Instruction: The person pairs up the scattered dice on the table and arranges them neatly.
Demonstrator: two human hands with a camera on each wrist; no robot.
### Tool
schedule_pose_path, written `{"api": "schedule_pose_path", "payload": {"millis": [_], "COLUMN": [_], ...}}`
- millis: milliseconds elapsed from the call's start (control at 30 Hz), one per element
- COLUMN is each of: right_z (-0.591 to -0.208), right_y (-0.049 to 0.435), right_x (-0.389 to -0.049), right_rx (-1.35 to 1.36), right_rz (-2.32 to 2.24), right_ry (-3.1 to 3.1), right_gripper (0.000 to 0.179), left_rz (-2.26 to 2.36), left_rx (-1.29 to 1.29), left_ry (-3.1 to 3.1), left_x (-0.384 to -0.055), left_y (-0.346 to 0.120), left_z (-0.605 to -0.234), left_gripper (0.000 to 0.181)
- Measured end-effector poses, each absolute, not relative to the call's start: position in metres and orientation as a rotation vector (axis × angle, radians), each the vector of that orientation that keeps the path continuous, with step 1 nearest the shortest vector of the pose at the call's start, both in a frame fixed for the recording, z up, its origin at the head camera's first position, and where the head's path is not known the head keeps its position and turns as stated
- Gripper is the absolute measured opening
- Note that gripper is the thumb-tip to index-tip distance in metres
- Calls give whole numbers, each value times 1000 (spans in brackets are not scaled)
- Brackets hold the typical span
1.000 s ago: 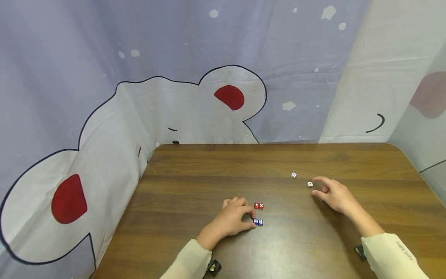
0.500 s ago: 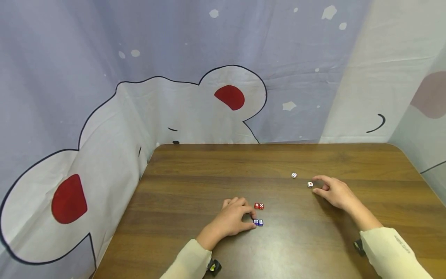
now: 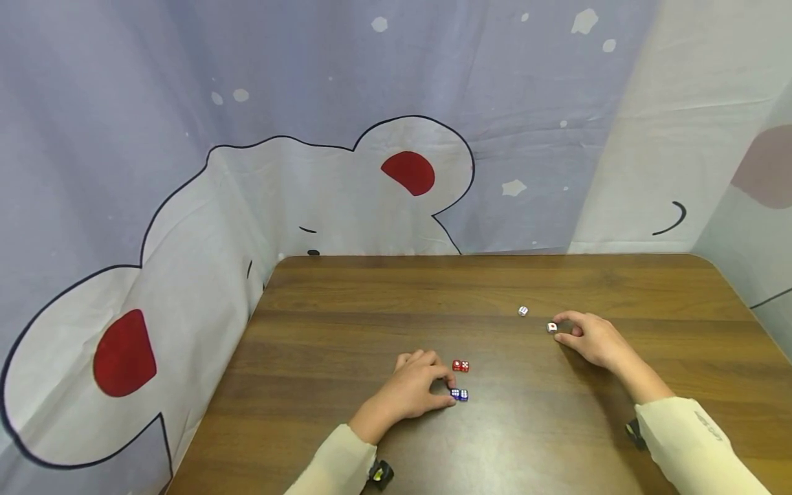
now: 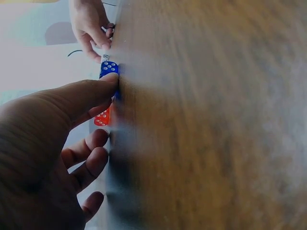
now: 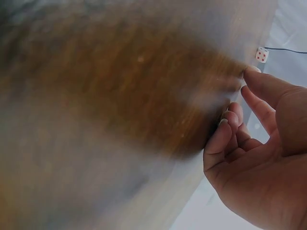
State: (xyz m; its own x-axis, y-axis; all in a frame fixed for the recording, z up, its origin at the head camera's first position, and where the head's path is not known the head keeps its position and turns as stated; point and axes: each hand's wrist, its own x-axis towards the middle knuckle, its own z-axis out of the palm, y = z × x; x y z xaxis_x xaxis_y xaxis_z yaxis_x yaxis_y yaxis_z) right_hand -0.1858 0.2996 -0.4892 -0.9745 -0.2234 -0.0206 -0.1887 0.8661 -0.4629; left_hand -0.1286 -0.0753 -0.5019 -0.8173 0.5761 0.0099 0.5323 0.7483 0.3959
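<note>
On the wooden table, my left hand (image 3: 411, 388) pinches the nearer end of a pair of blue dice (image 3: 463, 395) between thumb and index finger. Its other fingers spread over the tabletop. Just behind the blue pair lie two red dice (image 3: 460, 366) side by side. To the right, my right hand (image 3: 594, 340) has its thumb and index fingertips at either side of a white die (image 3: 552, 328) with a red spot on top. Another white die (image 3: 522, 311) lies farther back and left. In the right wrist view, a white die (image 5: 262, 54) shows beyond the thumb.
A brown wooden table (image 3: 346, 295) spans the lower scene. Behind it hangs a printed curtain (image 3: 309, 199) with a bear drawing, also along the left side. Each wrist carries a small dark camera under a pale sleeve (image 3: 337, 460).
My right hand has edged slightly, and its thumb and index finger have drawn closer about the white die with the red spot. The left hand and the dice show no clear movement.
</note>
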Motion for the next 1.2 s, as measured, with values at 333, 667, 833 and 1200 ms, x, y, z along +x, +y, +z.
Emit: {"api": "schedule_pose_path", "payload": {"millis": [333,667,833,1200], "right_z": [-487,-489,-489,-489], "right_y": [296,289,286,274], "right_x": [-187,-187,-186,-182], "right_rx": [-313,-321,-314,-316], "right_rz": [-735,-764,-758,-755], "right_ry": [2953,2971,2973,2959], "right_gripper": [24,20,19,18], "left_rz": [589,594,594,596], "left_rx": [890,891,884,885], "left_ry": [2826,2829,2829,2828], "left_x": [-129,-128,-127,-128], "left_y": [-75,-75,-75,-75], "left_z": [-501,-501,-502,-503], "left_gripper": [19,19,19,19]}}
